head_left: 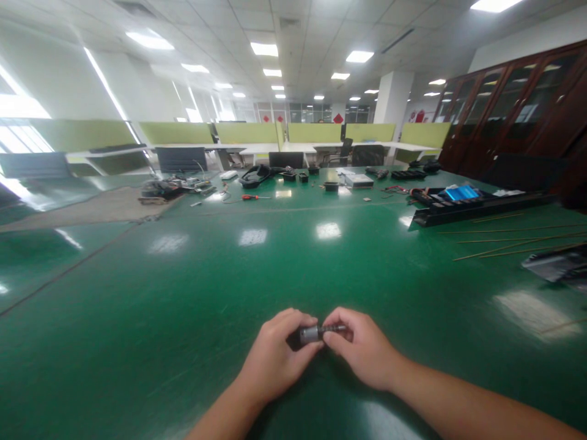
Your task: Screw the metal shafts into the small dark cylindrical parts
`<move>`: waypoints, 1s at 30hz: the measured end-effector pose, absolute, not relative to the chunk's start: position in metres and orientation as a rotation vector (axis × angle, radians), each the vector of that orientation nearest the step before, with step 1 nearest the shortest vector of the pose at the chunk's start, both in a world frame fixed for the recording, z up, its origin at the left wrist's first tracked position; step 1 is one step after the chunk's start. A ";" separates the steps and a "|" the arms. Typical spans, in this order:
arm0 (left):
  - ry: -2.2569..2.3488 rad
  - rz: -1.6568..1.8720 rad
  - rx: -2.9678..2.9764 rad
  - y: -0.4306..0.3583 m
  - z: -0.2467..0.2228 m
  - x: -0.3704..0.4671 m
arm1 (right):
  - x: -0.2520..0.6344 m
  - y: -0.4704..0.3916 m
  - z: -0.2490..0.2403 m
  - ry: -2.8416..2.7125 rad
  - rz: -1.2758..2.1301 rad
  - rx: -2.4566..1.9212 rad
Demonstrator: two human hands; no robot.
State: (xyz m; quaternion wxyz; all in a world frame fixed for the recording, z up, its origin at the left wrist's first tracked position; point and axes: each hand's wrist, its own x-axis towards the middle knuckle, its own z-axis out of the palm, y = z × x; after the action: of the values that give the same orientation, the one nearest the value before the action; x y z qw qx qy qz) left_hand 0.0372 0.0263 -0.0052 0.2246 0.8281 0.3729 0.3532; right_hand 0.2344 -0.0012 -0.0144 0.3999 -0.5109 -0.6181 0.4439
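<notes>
A small grey metal cylinder (pixel 309 334) with a thin dark shaft (pixel 337 328) lies roughly level between my hands, near the front of the green table (pixel 257 275). My left hand (pixel 279 351) is closed around the cylinder, thumb below and fingers above it. The thumb and fingers of my right hand (pixel 362 348) pinch the shaft, whose tip shows past them on the right. Both hands are close together, their fingertips almost touching. Part of the cylinder's left end is hidden by my left hand.
An orange-handled screwdriver (pixel 250 197), small black trays (pixel 331 186) and a grey box (pixel 359 181) lie farther back. At the right are a black rail (pixel 477 208), a blue object (pixel 461 193) and thin rods (pixel 518 243). Assorted parts (pixel 177 186) lie at the back left.
</notes>
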 end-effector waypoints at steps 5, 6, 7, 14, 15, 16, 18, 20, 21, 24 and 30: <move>1.032 0.966 2.265 0.026 -0.004 0.038 | 0.235 -0.002 -0.013 -1.575 1.115 -1.297; 1.029 0.968 2.264 0.026 -0.003 0.038 | 0.235 -0.002 -0.013 -1.579 1.104 -1.300; 1.025 0.970 2.264 0.026 -0.003 0.038 | 0.235 -0.001 -0.012 -1.582 1.092 -1.302; 1.023 0.982 2.271 0.026 -0.003 0.038 | 0.234 -0.001 -0.015 -1.569 1.104 -1.283; 1.023 0.985 2.274 0.026 -0.003 0.038 | 0.234 -0.001 -0.016 -1.567 1.106 -1.280; 1.023 0.988 2.276 0.026 -0.003 0.038 | 0.235 -0.001 -0.016 -1.567 1.106 -1.279; 1.018 0.994 2.279 0.026 -0.004 0.038 | 0.235 -0.001 -0.016 -1.568 1.103 -1.276; 1.013 1.000 2.278 0.026 -0.004 0.038 | 0.235 -0.002 -0.016 -1.566 1.104 -1.274; 1.011 1.000 2.275 0.026 -0.004 0.038 | 0.235 -0.002 -0.016 -1.565 1.106 -1.274; 1.005 1.005 2.265 0.027 -0.005 0.037 | 0.235 -0.002 -0.015 -1.563 1.108 -1.280; 1.015 0.999 2.259 0.027 -0.005 0.037 | 0.235 -0.002 -0.014 -1.556 1.105 -1.280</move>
State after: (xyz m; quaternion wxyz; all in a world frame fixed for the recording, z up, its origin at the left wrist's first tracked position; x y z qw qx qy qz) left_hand 0.0373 0.0267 -0.0046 0.2333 0.8227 0.3696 0.3636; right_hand 0.2348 -0.0017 -0.0136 0.4094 -0.5083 -0.6178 0.4386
